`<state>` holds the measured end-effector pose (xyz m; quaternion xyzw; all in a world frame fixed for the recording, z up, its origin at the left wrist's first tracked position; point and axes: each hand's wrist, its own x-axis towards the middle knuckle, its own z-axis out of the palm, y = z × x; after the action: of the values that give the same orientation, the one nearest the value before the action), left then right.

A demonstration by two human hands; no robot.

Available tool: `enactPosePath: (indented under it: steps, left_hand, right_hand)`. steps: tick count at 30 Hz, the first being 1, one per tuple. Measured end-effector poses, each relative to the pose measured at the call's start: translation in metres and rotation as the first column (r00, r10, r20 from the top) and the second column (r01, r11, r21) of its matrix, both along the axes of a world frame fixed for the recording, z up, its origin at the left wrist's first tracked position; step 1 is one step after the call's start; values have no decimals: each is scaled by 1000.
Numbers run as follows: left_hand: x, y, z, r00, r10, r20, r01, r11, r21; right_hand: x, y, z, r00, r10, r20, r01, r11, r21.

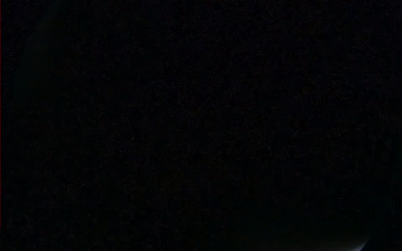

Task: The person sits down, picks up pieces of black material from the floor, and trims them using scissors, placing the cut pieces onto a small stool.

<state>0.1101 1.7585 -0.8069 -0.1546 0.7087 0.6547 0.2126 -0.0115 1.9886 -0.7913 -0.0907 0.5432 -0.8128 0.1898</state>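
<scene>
Nearly the whole head view is black. Neither my left hand nor my right hand can be seen, and no object can be made out. What the hands hold or touch is hidden in the dark.
A small pale patch of light (pixel 358 247) shows at the bottom right corner. A very faint greyish glow (pixel 37 46) runs along the upper left edge. What gives off either one cannot be made out.
</scene>
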Motion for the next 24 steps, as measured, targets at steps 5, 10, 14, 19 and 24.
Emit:
enactPosePath:
  steps: [5, 10, 14, 19, 24]
  left_hand:
    - [-54, 34, 45, 724, 689, 25, -633, 651, 419]
    - [-67, 37, 32, 881, 471, -28, -442, 845, 301]
    - [-20, 81, 63, 831, -36, -556, -120, 963, -243]
    - [31, 62, 43, 721, -384, -577, -119, 752, -649]
    - [23, 53, 40, 653, -460, -602, -456, 396, -797]
  right_hand:
    - [24, -12, -21, 991, 118, 55, -91, 926, -366]
    - [25, -36, 36, 996, -58, -65, 67, 987, 147]
    - [41, 30, 31, 922, -160, -353, 269, 920, 286]
    - [25, 60, 65, 886, -207, -414, 348, 888, 301]
    - [-21, 56, 100, 828, -278, -487, 416, 887, 202]
